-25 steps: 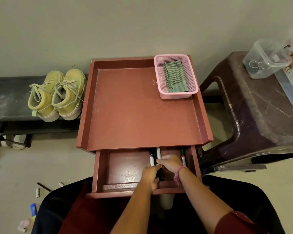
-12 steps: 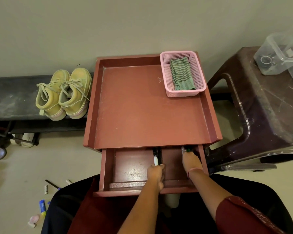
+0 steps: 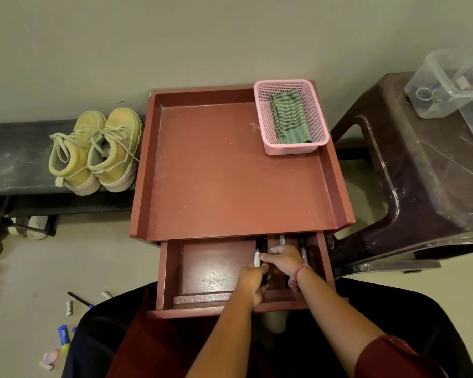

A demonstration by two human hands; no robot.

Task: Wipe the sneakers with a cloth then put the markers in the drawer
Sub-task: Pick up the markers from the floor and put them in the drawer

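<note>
Our left hand (image 3: 253, 282) grips two markers (image 3: 258, 257); our right hand (image 3: 286, 259) seemingly pinches one, so tugging could scatter them across the drawer (image 3: 170, 274).

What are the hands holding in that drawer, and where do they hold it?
The left hand grips markers by their lower ends, tips pointing away. The right hand reaches over beside them; whether it pinches one cannot be told.

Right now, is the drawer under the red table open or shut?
Open. The drawer is pulled out toward the person, its floor showing, with markers lying inside and both hands reaching into it.
</note>
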